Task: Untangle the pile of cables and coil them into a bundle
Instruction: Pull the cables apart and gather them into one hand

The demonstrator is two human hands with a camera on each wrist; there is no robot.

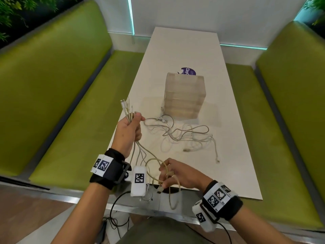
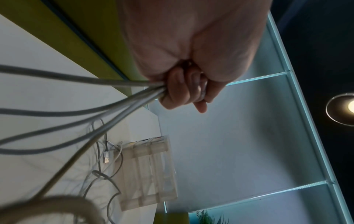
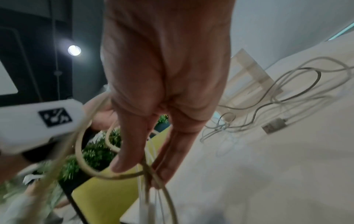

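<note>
My left hand [image 1: 131, 127] is raised over the table's left edge and grips a bunch of beige cables [image 1: 127, 111], their plug ends fanning out above the fist. In the left wrist view the fingers [image 2: 178, 91] are curled tight round those cables [image 2: 95, 112]. The strands hang down to my right hand [image 1: 173, 175] near the front edge, whose fingers [image 3: 132, 145] are hooked through loose loops [image 3: 107, 174] of them. A USB plug [image 1: 159, 189] dangles below. A tangled pile of white cables [image 1: 182, 136] lies on the white table [image 1: 228, 155].
A translucent stacked box [image 1: 184, 95] stands mid-table, just behind the pile, with a purple sticker [image 1: 188, 72] beyond it. Green bench seats [image 1: 79, 120] flank the table on both sides. A black wire [image 1: 116, 208] trails under my left wrist.
</note>
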